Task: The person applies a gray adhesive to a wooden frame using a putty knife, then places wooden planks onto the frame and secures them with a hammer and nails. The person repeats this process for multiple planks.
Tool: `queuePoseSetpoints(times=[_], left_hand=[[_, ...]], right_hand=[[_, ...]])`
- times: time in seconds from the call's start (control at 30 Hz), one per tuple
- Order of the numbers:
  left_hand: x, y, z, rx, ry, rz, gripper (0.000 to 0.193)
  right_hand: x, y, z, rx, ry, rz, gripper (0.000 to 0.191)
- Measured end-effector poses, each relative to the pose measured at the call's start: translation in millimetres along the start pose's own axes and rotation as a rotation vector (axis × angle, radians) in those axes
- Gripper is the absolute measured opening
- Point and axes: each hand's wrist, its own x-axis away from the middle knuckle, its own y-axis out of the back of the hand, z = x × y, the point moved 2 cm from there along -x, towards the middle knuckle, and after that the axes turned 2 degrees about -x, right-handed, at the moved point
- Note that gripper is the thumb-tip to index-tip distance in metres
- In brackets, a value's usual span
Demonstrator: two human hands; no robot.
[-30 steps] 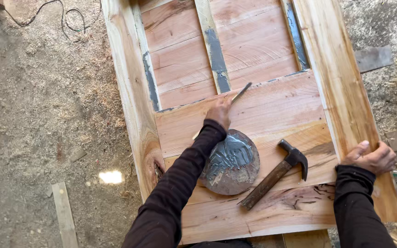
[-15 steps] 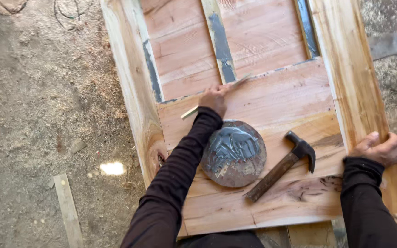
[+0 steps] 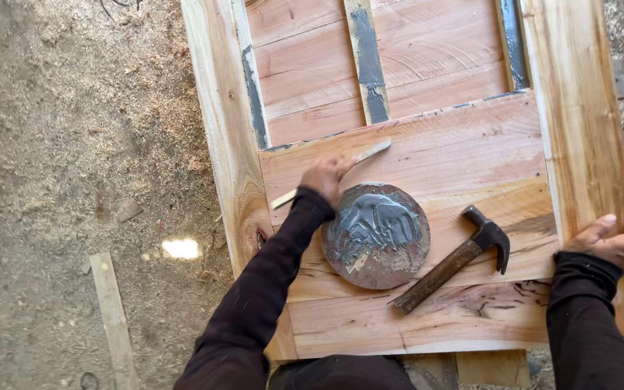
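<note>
- Left hand (image 3: pixel 326 177) at frame centre, fingers curled shut, dark-sleeved arm stretched up from bottom.
- Right hand (image 3: pixel 619 242) at right edge, fingers bent, gripping, sleeve below.

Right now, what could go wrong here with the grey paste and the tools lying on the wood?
1. The left hand holds a thin stick just above the round plate of grey paste; the sleeve could drag through it.
2. The hammer lies loose beside the plate and might be knocked.
3. The right hand grips the rough frame edge; splinters seem possible.
</note>
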Motion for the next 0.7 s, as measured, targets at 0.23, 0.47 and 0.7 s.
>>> queuePoseSetpoints(times=[0.23, 0.47, 0.7], left_hand=[[125.8, 32.7, -40.0, 0.210, -0.012, -0.021, 0.040], [122.9, 28.0, -93.8, -0.067, -0.033, 0.164, 0.039], [80.2, 41.8, -106.2, -0.189, -0.014, 0.362, 0.041]], right_hand=[[0.1, -3.4, -3.4, 0.018, 0.005, -0.035, 0.023], [-6.5, 1.1, 5.2, -0.022, -0.034, -0.059, 0.021], [-4.7, 6.9, 6.4, -0.046, -0.021, -0.038, 0.023]])
